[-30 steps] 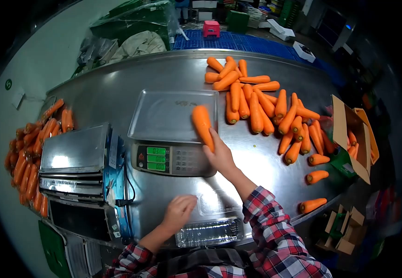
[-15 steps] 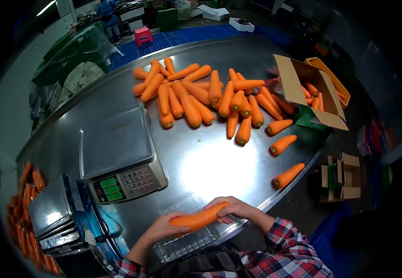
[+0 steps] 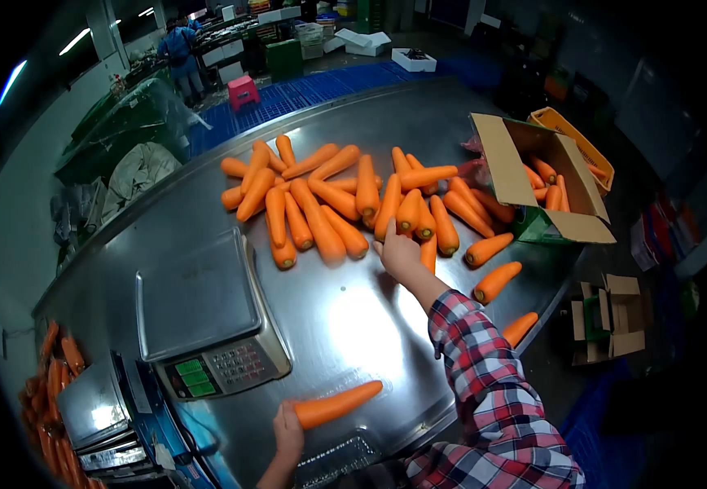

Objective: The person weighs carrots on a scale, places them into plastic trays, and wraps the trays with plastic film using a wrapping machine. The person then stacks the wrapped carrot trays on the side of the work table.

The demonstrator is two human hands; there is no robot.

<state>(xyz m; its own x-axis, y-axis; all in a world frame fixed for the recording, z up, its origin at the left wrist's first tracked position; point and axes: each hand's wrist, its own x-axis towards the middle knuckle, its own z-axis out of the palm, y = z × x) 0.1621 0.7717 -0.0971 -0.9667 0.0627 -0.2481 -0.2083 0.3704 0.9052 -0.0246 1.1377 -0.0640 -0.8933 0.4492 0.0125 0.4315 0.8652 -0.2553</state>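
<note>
My left hand (image 3: 288,432) grips the thick end of an orange carrot (image 3: 341,404), whose tip points right above the metal table (image 3: 313,306). Under it, near the front edge, lies a clear plastic tray (image 3: 341,463), partly hidden by my body. My right hand (image 3: 400,253) reaches forward to the carrot pile, index finger stretched out and thumb apart. Its fingertips are at the lower end of one carrot (image 3: 387,208); whether they press on it is hard to see. More carrots (image 3: 318,224) lie heaped to the left of that hand.
A digital scale (image 3: 199,297) stands on the left of the table. At the right rear, a cardboard box (image 3: 504,159) holds carrots, with an orange crate (image 3: 573,130) behind it. Bagged carrots (image 3: 48,399) are at far left. A person (image 3: 181,57) stands in the background.
My right hand has let go of the carrot and moved forward to the pile. My left hand keeps that carrot, now lower and slightly left. The camera view has shifted.
</note>
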